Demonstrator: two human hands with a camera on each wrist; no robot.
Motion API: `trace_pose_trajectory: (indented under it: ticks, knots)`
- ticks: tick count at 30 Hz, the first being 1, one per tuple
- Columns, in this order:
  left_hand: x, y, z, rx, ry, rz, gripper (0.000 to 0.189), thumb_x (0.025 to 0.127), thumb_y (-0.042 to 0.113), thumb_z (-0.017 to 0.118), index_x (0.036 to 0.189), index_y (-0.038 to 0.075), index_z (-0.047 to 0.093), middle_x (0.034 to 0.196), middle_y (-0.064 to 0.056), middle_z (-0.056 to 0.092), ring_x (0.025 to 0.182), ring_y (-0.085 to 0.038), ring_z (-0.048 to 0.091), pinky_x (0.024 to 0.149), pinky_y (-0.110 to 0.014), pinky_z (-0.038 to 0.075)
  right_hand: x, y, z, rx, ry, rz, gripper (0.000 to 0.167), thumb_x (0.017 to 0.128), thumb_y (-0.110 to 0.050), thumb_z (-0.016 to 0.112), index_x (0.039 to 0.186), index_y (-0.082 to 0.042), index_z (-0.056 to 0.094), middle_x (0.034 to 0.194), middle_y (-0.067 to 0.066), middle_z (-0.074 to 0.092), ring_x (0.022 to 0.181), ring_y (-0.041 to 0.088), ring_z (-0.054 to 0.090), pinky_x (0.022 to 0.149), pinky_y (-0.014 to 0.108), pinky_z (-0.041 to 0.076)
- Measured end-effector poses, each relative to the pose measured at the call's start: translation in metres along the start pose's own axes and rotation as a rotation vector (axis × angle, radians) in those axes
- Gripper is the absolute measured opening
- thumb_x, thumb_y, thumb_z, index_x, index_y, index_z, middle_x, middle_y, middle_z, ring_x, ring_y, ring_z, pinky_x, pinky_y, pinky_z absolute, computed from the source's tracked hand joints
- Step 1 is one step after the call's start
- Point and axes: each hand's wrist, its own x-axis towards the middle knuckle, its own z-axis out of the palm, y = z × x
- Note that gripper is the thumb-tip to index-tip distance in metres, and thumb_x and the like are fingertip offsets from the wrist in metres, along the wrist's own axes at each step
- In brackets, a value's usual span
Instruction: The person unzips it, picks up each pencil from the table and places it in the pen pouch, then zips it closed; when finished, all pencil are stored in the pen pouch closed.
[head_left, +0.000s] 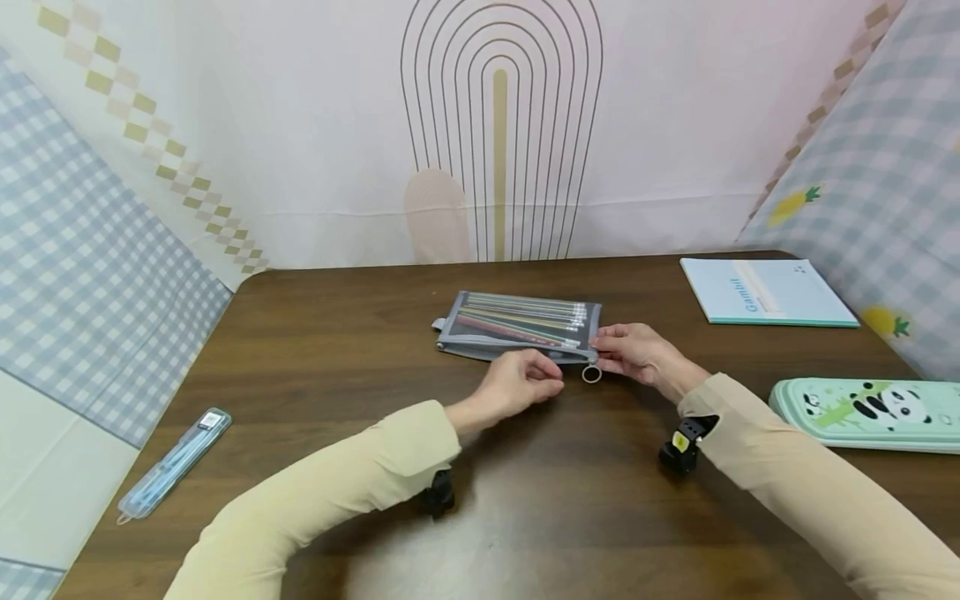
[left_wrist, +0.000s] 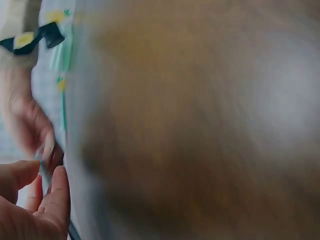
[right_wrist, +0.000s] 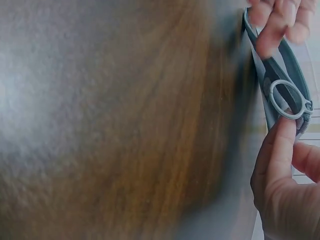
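A grey mesh zip pencil pouch [head_left: 517,327] lies on the table with several pencils [head_left: 525,314] inside, their eraser ends toward the right. Its front edge gapes, and a ring pull [head_left: 592,373] hangs at the near right corner. My right hand [head_left: 637,354] pinches that corner between thumb and fingers, as the right wrist view also shows with the pull ring [right_wrist: 287,99] just beyond the fingertips. Just in front of the pouch's near edge is my left hand [head_left: 521,383], its fingers loosely bent with nothing between them.
On the left lies a clear blue slim case [head_left: 176,462]. A light blue notebook [head_left: 768,292] is at the back right, and a green panda pencil case [head_left: 870,414] sits at the right edge. A patterned cloth [head_left: 337,125] hangs behind the wooden table [head_left: 337,358].
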Motion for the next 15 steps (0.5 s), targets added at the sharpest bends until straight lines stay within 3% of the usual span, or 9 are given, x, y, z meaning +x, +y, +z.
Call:
trace_pose_trajectory:
  ticks: [6,15]
  knots:
    - [0.002,0.006,0.026,-0.042,-0.031,0.009,0.011,0.081,0.009,0.073,0.090,0.006,0.068,0.086,-0.007,0.072,0.068,-0.002,0.060,0.056,-0.013,0.048,0.000,0.003,0.004,0.016,0.009,-0.005,0.010,0.096,0.000,0.047,0.106,0.001,0.045,0.074,-0.001,0.062,0.066,0.006,0.060,0.060,0.016,0.054]
    - [0.003,0.008,0.029,-0.050,-0.006,0.051,0.015,0.080,0.007,0.074,0.094,0.007,0.068,0.087,-0.002,0.072,0.073,0.000,0.062,0.063,-0.012,0.049,-0.002,0.004,0.007,0.073,0.007,0.011,0.008,0.096,0.001,0.046,0.103,0.000,0.044,0.070,-0.001,0.063,0.062,0.006,0.062,0.059,0.015,0.054]
